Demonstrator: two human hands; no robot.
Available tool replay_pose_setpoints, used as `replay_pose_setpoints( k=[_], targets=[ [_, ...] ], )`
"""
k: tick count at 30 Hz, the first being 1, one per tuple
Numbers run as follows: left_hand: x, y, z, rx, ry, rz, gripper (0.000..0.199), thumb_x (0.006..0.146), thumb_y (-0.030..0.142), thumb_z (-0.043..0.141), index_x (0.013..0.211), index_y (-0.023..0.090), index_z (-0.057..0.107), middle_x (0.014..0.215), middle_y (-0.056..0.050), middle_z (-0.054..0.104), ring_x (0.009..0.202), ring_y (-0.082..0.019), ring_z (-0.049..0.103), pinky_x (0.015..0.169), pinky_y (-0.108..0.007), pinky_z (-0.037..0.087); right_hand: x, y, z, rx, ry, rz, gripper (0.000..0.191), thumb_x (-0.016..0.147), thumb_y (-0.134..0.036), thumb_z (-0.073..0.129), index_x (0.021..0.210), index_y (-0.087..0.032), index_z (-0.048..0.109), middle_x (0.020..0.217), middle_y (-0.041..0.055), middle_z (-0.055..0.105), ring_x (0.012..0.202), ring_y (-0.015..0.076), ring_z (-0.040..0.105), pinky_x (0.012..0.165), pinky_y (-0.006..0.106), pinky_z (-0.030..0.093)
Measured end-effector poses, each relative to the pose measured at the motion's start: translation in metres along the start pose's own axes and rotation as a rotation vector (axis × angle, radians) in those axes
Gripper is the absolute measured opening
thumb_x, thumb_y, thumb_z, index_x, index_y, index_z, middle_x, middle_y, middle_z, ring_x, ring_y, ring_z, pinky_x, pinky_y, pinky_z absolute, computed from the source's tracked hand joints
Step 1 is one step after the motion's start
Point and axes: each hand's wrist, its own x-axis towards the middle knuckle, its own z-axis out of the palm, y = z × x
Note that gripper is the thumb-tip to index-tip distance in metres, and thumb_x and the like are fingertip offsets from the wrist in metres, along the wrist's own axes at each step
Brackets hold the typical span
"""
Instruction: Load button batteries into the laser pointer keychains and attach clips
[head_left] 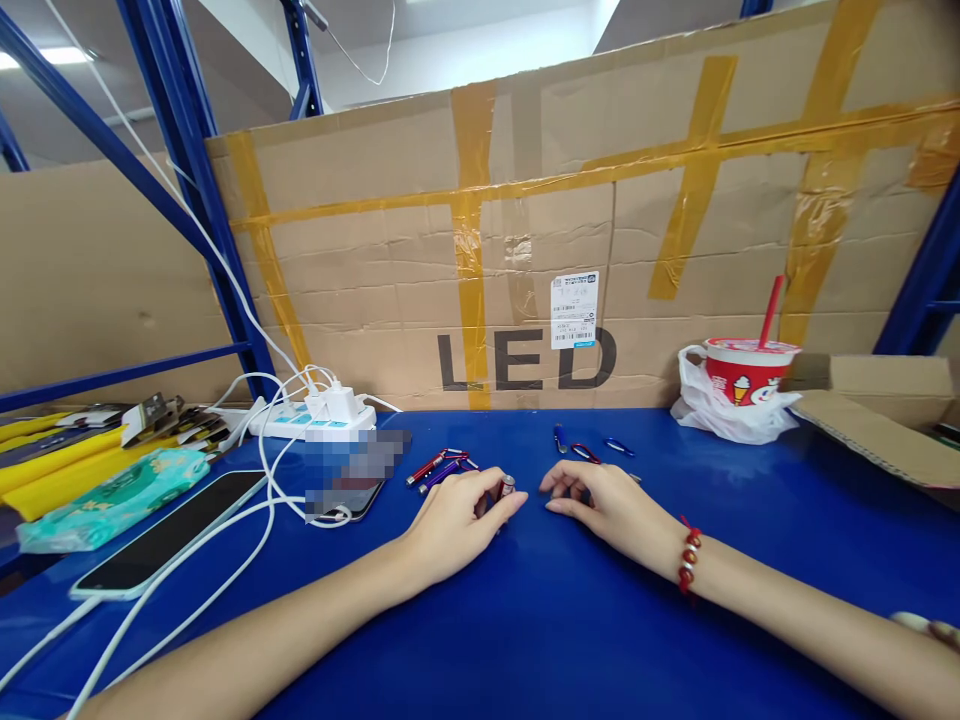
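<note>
My left hand (457,515) is closed around a small silver-ended tube (508,484), held between thumb and fingers; most of its body is hidden by the fingers. Just beyond that hand lie a slim red metal tube (427,468) and a purple-blue one (442,475), each with a clip at one end. My right hand (596,495) rests on the table with curled fingers, thumb a little apart, and nothing visible in it. Behind its fingers are a red carabiner clip (585,453), a blue clip (619,447) and a short blue piece (560,438).
On the blue table (495,640), a white power strip (322,420) with cables stands back left, near a phone (176,530) and a teal packet (120,490). A red cup (750,370) and an open cardboard box (885,420) are at right. A cardboard panel (375,290) stands behind.
</note>
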Motion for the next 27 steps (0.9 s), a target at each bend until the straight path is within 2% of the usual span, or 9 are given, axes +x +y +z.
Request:
replay_pose_setpoints(
  k=[6,14,17,20,22,24,27],
  targets=[
    [-0.001,0.002,-0.001,-0.055,-0.028,-0.009,0.034,0.089,0.045,0.032,0.076,0.018,0.047,0.063,0.004,0.059,0.057,-0.009,0.052,0.055,-0.021,0.034,0.0,0.003,0.001,0.011,0.023,0.001,0.012,0.077,-0.021,0.057,0.088,-0.018,0.061,0.079,-0.0007,0.062,0.068,0.01,0.056,0.063,0.022,0.043],
    [-0.002,0.002,-0.001,0.038,-0.03,-0.039,0.036,0.088,0.046,0.029,0.068,0.017,0.035,0.055,0.004,0.04,0.051,-0.009,0.037,0.05,-0.022,0.025,-0.002,0.004,0.002,-0.019,0.057,-0.065,0.01,0.078,-0.026,0.059,0.078,-0.018,0.065,0.076,-0.0001,0.062,0.067,0.0101,0.056,0.062,0.022,0.042],
    [-0.001,0.002,-0.001,0.052,-0.041,-0.037,0.034,0.088,0.045,0.031,0.07,0.017,0.038,0.057,0.004,0.041,0.054,-0.009,0.039,0.052,-0.022,0.025,-0.005,-0.002,0.003,0.072,0.141,-0.168,0.011,0.077,-0.029,0.06,0.078,-0.019,0.065,0.076,-0.0015,0.063,0.065,0.0086,0.056,0.06,0.02,0.042],
    [-0.001,0.002,-0.002,0.066,-0.085,0.006,0.031,0.086,0.045,0.036,0.073,0.017,0.042,0.059,0.004,0.044,0.055,-0.01,0.04,0.053,-0.021,0.025,-0.009,-0.013,0.002,0.16,0.314,-0.284,0.01,0.078,-0.027,0.06,0.078,-0.019,0.065,0.078,-0.0017,0.064,0.067,0.0078,0.057,0.059,0.018,0.042],
    [-0.002,0.001,-0.002,0.063,-0.118,0.057,0.029,0.086,0.044,0.038,0.075,0.018,0.045,0.061,0.004,0.046,0.056,-0.01,0.042,0.054,-0.021,0.026,-0.013,-0.019,0.001,0.181,0.408,-0.363,0.007,0.079,-0.022,0.058,0.079,-0.018,0.064,0.079,-0.0015,0.064,0.07,0.0076,0.058,0.064,0.018,0.044],
    [-0.002,0.001,-0.001,0.039,-0.147,0.101,0.027,0.087,0.042,0.038,0.077,0.018,0.046,0.064,0.004,0.047,0.058,-0.01,0.042,0.056,-0.021,0.027,-0.016,-0.024,0.001,0.187,0.426,-0.45,0.007,0.08,-0.019,0.056,0.081,-0.018,0.064,0.08,-0.0007,0.064,0.074,0.0079,0.059,0.069,0.018,0.046],
    [-0.002,0.0,-0.002,-0.009,-0.198,0.118,0.024,0.088,0.039,0.038,0.077,0.018,0.044,0.065,0.004,0.047,0.059,-0.009,0.041,0.057,-0.02,0.028,-0.02,-0.026,0.003,0.191,0.391,-0.524,0.01,0.082,-0.019,0.053,0.084,-0.017,0.063,0.081,0.0009,0.063,0.075,0.0081,0.058,0.069,0.018,0.047]
  ],
)
